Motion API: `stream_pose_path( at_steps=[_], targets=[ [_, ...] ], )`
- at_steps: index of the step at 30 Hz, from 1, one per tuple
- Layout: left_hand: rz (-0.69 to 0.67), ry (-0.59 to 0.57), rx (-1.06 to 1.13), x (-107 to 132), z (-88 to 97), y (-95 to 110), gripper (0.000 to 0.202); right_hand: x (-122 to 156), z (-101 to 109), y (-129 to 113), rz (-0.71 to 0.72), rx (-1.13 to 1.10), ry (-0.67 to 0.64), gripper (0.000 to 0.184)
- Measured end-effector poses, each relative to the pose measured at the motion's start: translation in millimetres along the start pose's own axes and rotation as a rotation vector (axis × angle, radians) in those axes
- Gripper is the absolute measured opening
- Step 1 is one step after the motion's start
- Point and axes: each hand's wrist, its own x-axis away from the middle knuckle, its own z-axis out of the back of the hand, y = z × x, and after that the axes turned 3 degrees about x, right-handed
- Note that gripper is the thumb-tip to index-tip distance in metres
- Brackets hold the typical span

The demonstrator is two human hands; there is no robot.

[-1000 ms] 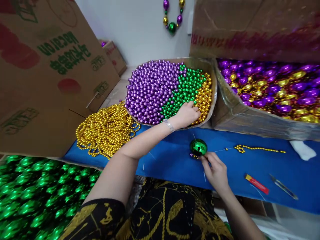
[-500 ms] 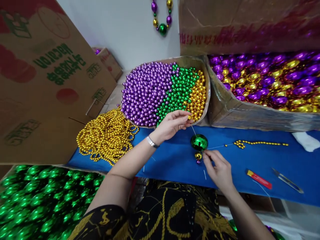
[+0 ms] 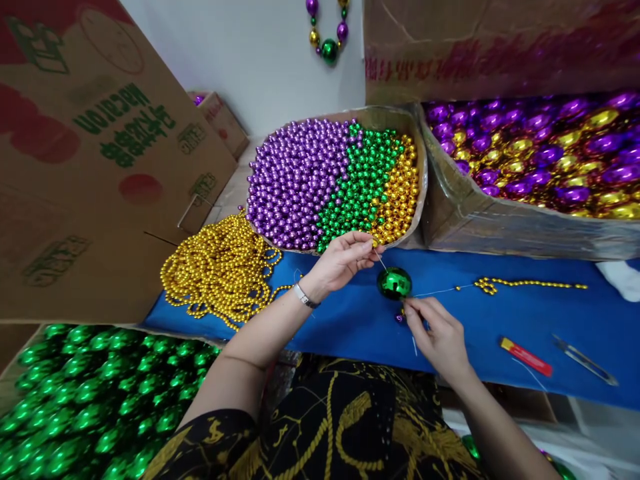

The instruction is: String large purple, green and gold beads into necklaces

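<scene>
My left hand [image 3: 347,259], with a silver band at the wrist, pinches a small gold bead [image 3: 375,244] at the front edge of a bead box. From there a thin string [image 3: 383,262] runs down to a large shiny green bead [image 3: 395,283] over the blue table. My right hand [image 3: 437,333] is closed beside the green bead, thumb and forefinger pinching the string. A small purple bead [image 3: 399,319] hangs by its fingertips. The string continues right to a strand of small gold beads [image 3: 535,285] on the table.
Ahead is a box [image 3: 421,193] of small purple, green and gold beads. Gold bead strands [image 3: 220,267] lie left of it. Large green beads [image 3: 100,393] fill a lower-left box; purple and gold ones [image 3: 545,157] fill another. A red-yellow cutter [image 3: 526,356] and thread snips [image 3: 585,360] lie right.
My left hand has come slightly down with the small gold bead, closer to the green bead. The green bead has tilted, and the gold bead beneath it is now mostly hidden. The view has shifted slightly.
</scene>
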Motion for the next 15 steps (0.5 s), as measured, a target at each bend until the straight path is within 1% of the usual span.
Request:
stream_pose_path(
  at_steps=[6, 9, 11, 15],
  targets=[
    [-0.040, 0.005, -0.055, 0, 0.1, 0, 0.034, 0, 0, 2, -0.008, 0.009, -0.006, 0.015],
    [-0.160, 0.015, -0.148, 3, -0.1, -5, 0.033, 0, -3, 0, -0.024, 0.012, -0.007, 0.014],
    [-0.223, 0.009, -0.219, 6, -0.1, -12, 0.032, 1, -9, -1, -0.052, 0.023, -0.001, 0.013],
    [-0.207, -0.044, -0.384, 14, 0.8, -25, 0.023, 9, -28, 8, -0.156, 0.045, 0.025, 0.007]
  ],
)
